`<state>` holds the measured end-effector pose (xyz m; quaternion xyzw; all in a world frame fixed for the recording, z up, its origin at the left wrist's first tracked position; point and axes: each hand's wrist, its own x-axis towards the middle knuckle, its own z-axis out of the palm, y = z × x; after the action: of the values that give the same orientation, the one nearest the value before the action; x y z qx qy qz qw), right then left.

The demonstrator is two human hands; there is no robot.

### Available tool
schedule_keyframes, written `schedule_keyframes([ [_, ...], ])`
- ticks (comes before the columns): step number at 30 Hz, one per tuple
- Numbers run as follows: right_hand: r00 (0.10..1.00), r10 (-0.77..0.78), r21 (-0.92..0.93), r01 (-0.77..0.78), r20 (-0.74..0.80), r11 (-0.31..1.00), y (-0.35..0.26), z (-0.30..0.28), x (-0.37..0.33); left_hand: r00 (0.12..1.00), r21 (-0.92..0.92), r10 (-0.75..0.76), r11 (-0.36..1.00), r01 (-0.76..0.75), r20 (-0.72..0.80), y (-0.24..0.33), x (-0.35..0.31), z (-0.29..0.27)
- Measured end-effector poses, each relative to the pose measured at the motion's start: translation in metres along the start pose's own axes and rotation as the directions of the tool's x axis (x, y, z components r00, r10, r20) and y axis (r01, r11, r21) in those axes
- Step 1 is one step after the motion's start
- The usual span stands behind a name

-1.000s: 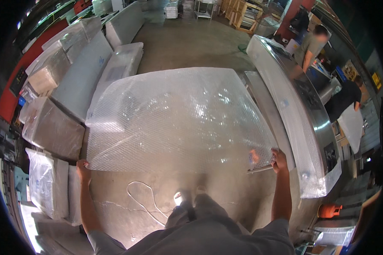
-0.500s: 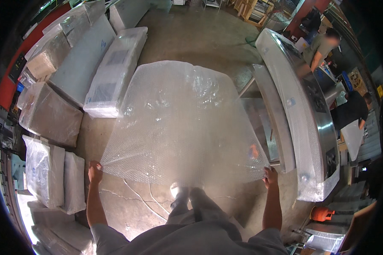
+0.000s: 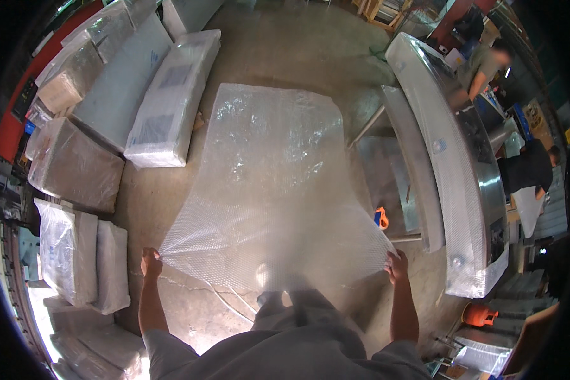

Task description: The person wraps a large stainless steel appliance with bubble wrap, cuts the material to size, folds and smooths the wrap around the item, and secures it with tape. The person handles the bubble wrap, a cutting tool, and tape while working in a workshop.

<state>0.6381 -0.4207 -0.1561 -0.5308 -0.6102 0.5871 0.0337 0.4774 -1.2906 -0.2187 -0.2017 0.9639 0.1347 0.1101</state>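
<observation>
A wide sheet of clear bubble wrap (image 3: 272, 171) stretches out in front of me, its far end spread over the concrete floor. My left hand (image 3: 151, 261) is closed on its near left corner. Its near right corner is pinched in my right hand (image 3: 396, 266). Between the two hands the near edge sags above my feet, and creases fan out from both grips. Just beyond the sheet's right edge, an orange tape dispenser (image 3: 380, 218) rests near a metal-topped frame (image 3: 386, 171).
Wrapped cartons and long panels (image 3: 171, 101) line the left. A long bubble-wrapped metal unit (image 3: 446, 158) runs along the right, two people at work behind it. An orange gas cylinder (image 3: 479, 315) stands at lower right. White cable (image 3: 231, 303) lies near my feet.
The bubble wrap's sides have drawn inward, so it looks narrower and its far end lies flatter. Both hands moved slightly inward and lower. The tape dispenser shows uncovered now.
</observation>
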Motion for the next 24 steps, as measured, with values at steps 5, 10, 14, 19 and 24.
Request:
schedule_keyframes([
  [5,0.999,0.027,-0.108,-0.025,0.018,0.994,0.029,0.043,0.02,0.983,0.389,-0.047,0.921,-0.025,0.176,0.007,-0.013,0.04],
  [10,0.988,-0.018,0.005,0.017,0.151,1.0,0.073,0.111,0.031,0.946,0.065,0.184,0.976,-0.208,0.267,0.08,-0.055,0.142],
  [14,0.968,-0.063,-0.326,0.143,0.244,0.935,0.101,0.175,0.038,0.802,-0.557,0.527,0.77,-0.31,0.281,0.243,-0.147,0.215],
  [19,0.739,-0.453,-0.545,0.674,0.498,0.499,0.124,0.227,0.053,0.777,-0.424,0.579,0.786,-0.45,0.247,0.433,-0.234,0.222],
  [24,0.662,-0.343,-0.376,0.696,0.666,0.612,0.132,0.259,0.072,0.79,-0.448,0.435,0.864,-0.231,0.432,0.478,-0.222,0.246],
])
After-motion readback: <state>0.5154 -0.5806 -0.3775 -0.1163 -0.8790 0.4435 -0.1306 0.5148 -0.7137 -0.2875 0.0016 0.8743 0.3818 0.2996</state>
